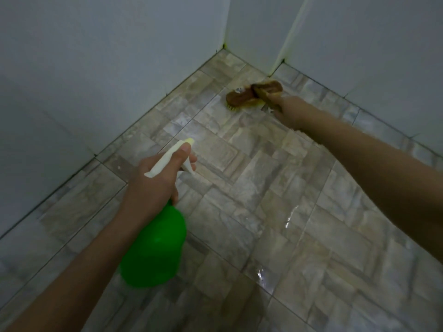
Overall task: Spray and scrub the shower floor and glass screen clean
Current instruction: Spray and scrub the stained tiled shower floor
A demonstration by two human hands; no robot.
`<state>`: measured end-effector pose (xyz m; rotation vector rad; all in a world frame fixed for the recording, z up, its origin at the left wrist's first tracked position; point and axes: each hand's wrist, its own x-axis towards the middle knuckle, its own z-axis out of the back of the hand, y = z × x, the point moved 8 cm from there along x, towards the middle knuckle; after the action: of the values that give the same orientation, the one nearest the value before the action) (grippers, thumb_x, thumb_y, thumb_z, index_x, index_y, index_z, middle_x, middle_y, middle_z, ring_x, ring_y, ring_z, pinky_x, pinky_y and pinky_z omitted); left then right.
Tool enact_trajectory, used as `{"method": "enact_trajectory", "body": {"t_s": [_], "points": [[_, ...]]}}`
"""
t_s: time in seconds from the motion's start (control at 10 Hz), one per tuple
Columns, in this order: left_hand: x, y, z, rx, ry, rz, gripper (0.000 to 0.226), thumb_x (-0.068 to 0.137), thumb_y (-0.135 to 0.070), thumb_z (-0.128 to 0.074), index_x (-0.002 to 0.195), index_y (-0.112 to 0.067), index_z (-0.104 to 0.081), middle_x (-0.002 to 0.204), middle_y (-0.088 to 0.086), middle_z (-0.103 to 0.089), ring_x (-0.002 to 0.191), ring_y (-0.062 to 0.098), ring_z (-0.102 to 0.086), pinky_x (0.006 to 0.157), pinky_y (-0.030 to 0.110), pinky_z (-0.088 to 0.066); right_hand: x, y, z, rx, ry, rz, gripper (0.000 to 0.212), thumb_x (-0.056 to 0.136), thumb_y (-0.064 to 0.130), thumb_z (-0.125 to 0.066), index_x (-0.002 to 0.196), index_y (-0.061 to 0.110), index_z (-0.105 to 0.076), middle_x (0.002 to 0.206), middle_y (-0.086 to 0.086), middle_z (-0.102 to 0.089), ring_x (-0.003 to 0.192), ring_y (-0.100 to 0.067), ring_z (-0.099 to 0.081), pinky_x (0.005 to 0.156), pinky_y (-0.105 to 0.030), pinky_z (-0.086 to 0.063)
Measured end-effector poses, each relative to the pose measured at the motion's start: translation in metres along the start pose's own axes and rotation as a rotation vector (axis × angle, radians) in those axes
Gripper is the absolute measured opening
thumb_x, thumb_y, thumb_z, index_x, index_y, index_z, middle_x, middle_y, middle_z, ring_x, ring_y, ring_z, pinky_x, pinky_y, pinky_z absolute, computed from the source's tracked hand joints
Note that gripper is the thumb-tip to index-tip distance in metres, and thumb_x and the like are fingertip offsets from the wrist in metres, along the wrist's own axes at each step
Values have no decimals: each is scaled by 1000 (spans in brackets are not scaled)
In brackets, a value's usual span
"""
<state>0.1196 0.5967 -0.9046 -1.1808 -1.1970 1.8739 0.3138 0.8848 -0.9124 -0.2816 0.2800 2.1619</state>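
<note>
This is the shower corner of a bathroom. The floor is made of grey and tan tiles that look like stone, with thin dark lines between them. It has shiny wet patches in the lower right of the frame, and plain white walls stand on it and meet in a corner at the top, where the seam has a little yellow-green stain. A green spray bottle gripped by the left hand in the lower middle, and a brown scrub brush held down on the tiles by the right hand near the top, fit a wet room like this.
</note>
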Motion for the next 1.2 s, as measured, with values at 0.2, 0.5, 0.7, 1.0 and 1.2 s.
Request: {"method": "enact_trajectory", "body": {"t_s": [0.2,0.5,0.7,1.0,1.2], "points": [[-19,-12,-3,-68,-29,-95,45,94,-63,-55,81,-27,-78,97,12,-76,49,23,-60,48,31,-46,-181,13,-55,5,189,-207,57,103,21,-33,150,44,-10,78,-7,-59,63,-19,-58,61,-34,-54],[-55,-6,-22,-39,83,-87,46,85,-70,-51,77,-32,-77,96,19,-75,42,26,-56,41,28,-43,-106,0,-32,79,54,-263,73,100,8,-32,151,48,1,82,-10,-53,56,-21,-56,42,-29,-44],[-70,-12,-33,-22,143,-97,41,89,-64,-52,82,-32,-78,94,21,-74,46,29,-57,43,27,-44,-263,9,-81,78,222,-442,60,103,15,-32,152,37,-8,78,-7,-58,60,-20,-60,56,-33,-55],[-73,-22,-75,20,244,-111,47,80,-71,-52,78,-33,-78,98,14,-76,43,29,-56,42,27,-43,-256,-38,-71,179,161,-481,67,101,11,-32,147,52,-4,84,-14,-61,61,-24,-62,56,-36,-56],[-74,-32,-117,37,385,-99,50,75,-74,-54,80,-30,-79,96,-2,-78,43,30,-53,43,25,-42,-336,-37,-109,147,166,-584,82,99,13,-36,145,51,20,66,-4,-54,50,-16,-50,42,-27,-37]]}}
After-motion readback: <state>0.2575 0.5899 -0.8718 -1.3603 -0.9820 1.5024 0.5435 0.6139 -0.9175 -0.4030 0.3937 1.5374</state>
